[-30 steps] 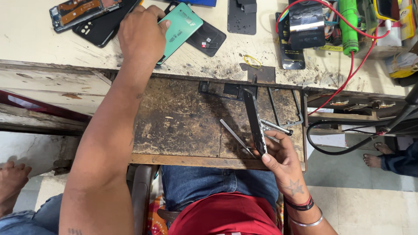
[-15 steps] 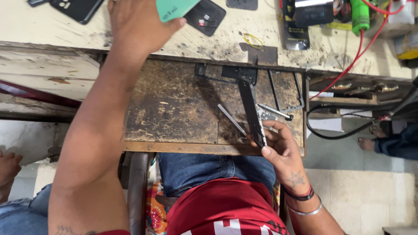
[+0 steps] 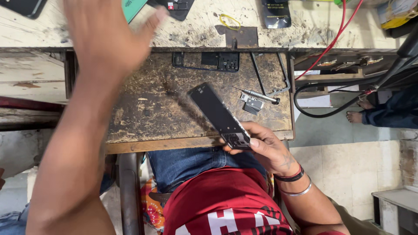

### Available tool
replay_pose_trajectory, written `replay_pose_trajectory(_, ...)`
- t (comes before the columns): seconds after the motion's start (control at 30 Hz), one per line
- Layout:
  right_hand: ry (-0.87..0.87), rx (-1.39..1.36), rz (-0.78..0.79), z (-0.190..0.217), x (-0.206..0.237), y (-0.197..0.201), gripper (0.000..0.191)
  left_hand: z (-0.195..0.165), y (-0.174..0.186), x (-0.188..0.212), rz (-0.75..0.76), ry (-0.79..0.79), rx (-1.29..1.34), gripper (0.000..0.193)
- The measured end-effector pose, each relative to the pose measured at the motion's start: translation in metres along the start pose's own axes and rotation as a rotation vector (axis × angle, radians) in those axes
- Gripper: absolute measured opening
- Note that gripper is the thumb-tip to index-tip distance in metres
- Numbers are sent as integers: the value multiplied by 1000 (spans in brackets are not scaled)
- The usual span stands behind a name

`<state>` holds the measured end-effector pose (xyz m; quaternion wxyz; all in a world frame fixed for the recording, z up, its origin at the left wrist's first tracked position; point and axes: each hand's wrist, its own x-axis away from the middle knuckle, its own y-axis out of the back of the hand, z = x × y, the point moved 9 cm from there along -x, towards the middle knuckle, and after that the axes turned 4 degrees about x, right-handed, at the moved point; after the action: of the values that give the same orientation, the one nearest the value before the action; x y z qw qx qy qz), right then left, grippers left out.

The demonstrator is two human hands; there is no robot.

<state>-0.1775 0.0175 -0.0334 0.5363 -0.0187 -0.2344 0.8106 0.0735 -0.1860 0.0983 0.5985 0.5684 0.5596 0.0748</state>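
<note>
Our right hand [image 3: 265, 148] at lower centre gripping a dark phone [image 3: 220, 116] by its lower end, tilted over the worn drawer [image 3: 143, 113], our left hand [image 3: 106, 35] upper left, fingers spread, holding nothing, screwdriver [image 3: 260, 95] right of the phone

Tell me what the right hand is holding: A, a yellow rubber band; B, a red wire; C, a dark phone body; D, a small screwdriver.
C: the right hand grips the lower end of a dark phone body, while the screwdriver lies apart on the worn drawer top.
</note>
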Motion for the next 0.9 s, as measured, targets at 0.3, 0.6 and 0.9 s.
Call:
replay_pose_trajectory(0.3,-220,-54,165,-22,-9,-11,72,-99,-65,146,949,623,1502,45)
replay_pose_trajectory(0.6,167,1734,-468,59,-35,-19,28,-37,-57,200,291,984,1585,32)
replay_pose_trajectory(0.9,232,1487,-553,53,-26,-3,21,-46,-42,183,352,972,1555,49)
